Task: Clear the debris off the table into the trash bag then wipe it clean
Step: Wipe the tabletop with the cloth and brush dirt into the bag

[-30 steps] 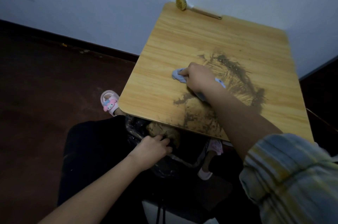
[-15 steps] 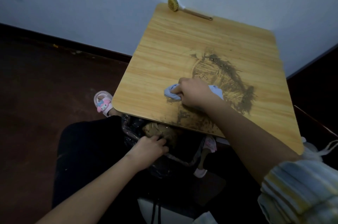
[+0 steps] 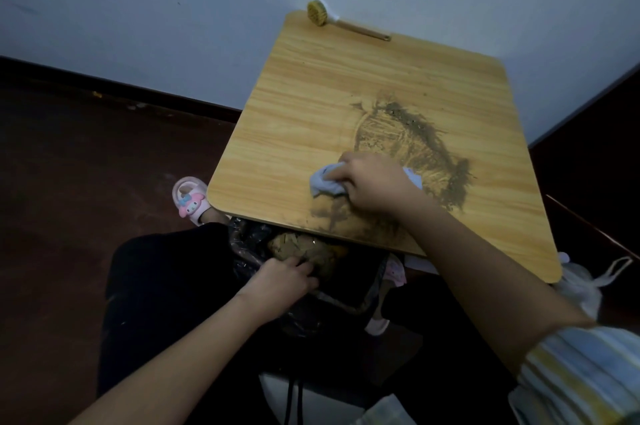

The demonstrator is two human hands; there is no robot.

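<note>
Right hand: grip bunched round blue cloth, pressing the worktop at 5 o'clock.
Left hand: grip holding the trash bag rim, below the worktop's 6 o'clock edge.
Debris: smeared at 3 o'clock.

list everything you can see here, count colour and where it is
table: one, light wood grain, against the wall
dirt: brown smears, table's middle to near edge
cloth: one, pale blue, on the table near its front edge
brush: one, tan, table's far corner
trash bag: one, black, below the near edge, brown debris inside
slipper: one, pink, on the floor by the table's left corner
right hand: grips the cloth
left hand: holds the bag's rim
</note>
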